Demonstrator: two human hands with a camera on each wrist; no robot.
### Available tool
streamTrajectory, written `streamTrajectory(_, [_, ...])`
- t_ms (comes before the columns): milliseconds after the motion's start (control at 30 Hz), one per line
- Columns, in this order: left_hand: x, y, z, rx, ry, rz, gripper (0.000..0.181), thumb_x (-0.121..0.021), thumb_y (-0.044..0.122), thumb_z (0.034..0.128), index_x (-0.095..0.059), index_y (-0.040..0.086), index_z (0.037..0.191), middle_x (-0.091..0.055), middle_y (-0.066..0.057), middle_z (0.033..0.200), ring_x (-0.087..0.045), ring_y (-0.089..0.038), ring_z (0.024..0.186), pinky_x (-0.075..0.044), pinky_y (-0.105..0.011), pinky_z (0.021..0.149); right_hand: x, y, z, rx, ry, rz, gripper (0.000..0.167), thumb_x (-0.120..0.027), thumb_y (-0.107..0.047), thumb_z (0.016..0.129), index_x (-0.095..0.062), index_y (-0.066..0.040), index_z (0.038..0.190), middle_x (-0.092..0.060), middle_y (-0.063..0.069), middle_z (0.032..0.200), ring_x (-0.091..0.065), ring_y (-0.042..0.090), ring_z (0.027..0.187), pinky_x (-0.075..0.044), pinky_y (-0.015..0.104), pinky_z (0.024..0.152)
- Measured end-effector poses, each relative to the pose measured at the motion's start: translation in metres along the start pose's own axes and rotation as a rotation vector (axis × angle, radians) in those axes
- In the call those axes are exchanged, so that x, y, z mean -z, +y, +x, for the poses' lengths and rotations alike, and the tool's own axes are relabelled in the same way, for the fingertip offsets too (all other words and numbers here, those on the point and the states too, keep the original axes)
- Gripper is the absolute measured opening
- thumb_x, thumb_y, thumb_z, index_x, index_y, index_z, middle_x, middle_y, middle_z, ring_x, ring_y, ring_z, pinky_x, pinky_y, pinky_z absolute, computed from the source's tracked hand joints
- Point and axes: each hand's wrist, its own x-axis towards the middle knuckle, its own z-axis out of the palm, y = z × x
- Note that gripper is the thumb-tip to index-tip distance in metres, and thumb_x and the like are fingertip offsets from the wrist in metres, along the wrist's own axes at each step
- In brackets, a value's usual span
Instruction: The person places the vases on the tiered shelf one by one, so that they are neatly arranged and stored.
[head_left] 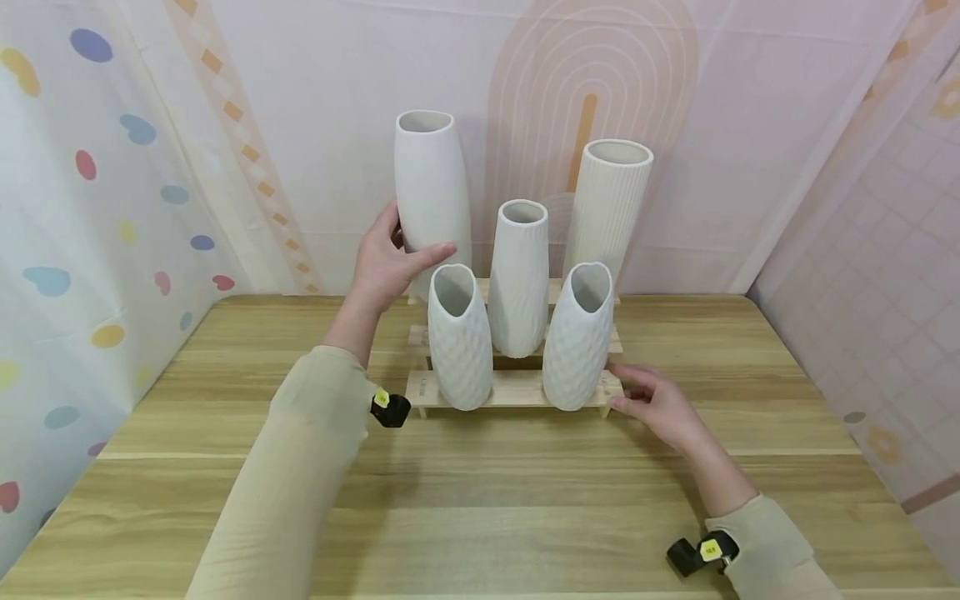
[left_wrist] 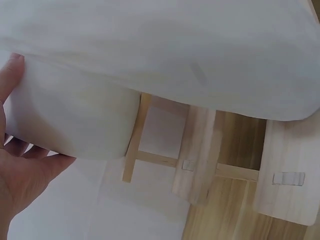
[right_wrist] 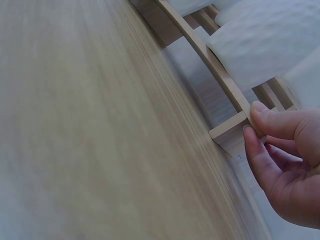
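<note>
My left hand point(head_left: 381, 265) grips a tall smooth white vase point(head_left: 432, 183) at the back left, thumb across its front and fingers round its left side. In the left wrist view, this vase's base point(left_wrist: 80, 110) meets the top step of the wooden stand point(left_wrist: 287, 170). My right hand point(head_left: 660, 406) pinches the right end of the stand's lowest step point(head_left: 517, 388) between thumb and fingers. Two white vases with slanted openings, a left one point(head_left: 461, 350) and a right one point(head_left: 577, 350), stand on that step. A slim white vase point(head_left: 519, 283) occupies the middle step.
A ribbed cream vase point(head_left: 611, 212) stands at the back right of the stand. The wooden table point(head_left: 510, 517) extends around the stand, with a patterned curtain point(head_left: 337, 125) behind it. Black wrist cameras point(head_left: 390, 411) are worn at both sleeves.
</note>
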Motion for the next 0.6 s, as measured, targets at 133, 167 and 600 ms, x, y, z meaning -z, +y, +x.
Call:
streamTrajectory(133, [0.002,-0.007,-0.004,-0.035,-0.023,-0.048,0.079,-0.085,0.025,0.0809,-0.044,0.021,0.148,-0.053,-0.001,0.139,-0.053,-0.022,0.122,-0.047,-0.039,0.101,0.001,-0.001,0.0,0.0,-0.007,-0.001,0.05,-0.073,-0.005,0.09,-0.056,0.005,0.136,-0.054,0.025,0.134,-0.059,0.026,0.097,-0.05,0.022,0.079])
streamTrajectory(167, [0.003,-0.008,-0.006,-0.043,-0.031,-0.059,0.078,-0.084,0.024,0.0823,-0.044,0.021,0.149,-0.053,-0.002,0.139,-0.053,-0.022,0.123,-0.047,-0.039,0.102,0.001,-0.001,0.0,-0.001,-0.009,0.002,0.05,-0.073,-0.006,0.09,-0.056,0.004,0.136,-0.054,0.024,0.134,-0.059,0.026,0.097,-0.05,0.023,0.079])
streamTrajectory(600, [0.018,-0.032,-0.035,-0.023,-0.102,-0.081,0.063,-0.068,0.004,0.0939,-0.04,0.005,0.151,-0.053,-0.023,0.14,-0.054,-0.036,0.125,-0.049,-0.03,0.099,0.003,-0.001,-0.001,-0.007,-0.017,0.011,0.05,-0.072,-0.006,0.091,-0.055,0.006,0.137,-0.053,0.026,0.134,-0.06,0.029,0.099,-0.051,0.023,0.081])
